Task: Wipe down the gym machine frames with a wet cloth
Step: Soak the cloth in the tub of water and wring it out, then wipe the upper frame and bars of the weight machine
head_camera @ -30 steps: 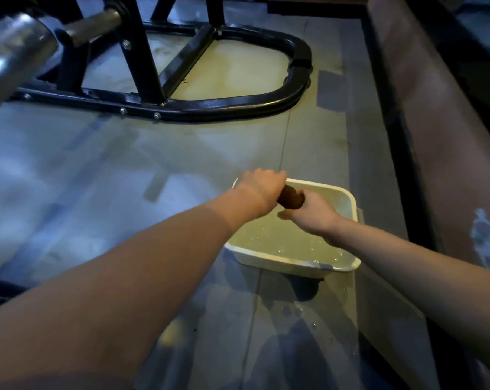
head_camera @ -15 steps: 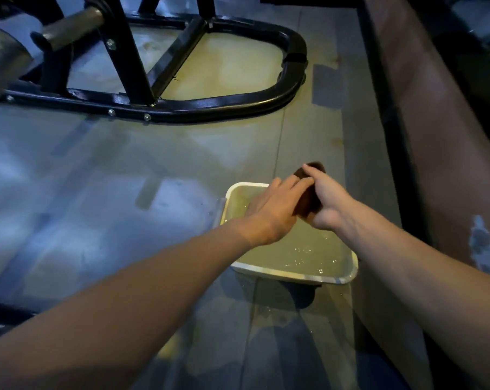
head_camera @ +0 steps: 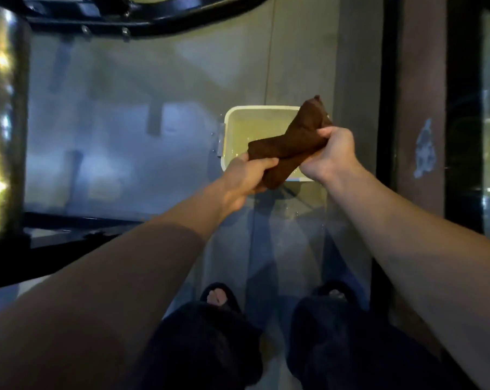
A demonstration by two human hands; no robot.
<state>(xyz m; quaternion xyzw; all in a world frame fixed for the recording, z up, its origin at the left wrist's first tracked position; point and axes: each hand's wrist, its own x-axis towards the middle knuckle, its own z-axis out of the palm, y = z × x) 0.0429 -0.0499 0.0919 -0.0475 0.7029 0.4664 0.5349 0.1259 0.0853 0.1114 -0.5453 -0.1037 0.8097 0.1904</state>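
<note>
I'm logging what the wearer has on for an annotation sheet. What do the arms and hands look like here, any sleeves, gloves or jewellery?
Both forearms are bare up to the edge of the picture, with no sleeve showing. The left hand and the right hand wear no gloves, and no watch, ring or wristband shows on either. The fingers are bare too.

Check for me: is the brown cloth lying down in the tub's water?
No, both hands hold the brown cloth twisted above the tub.
</note>
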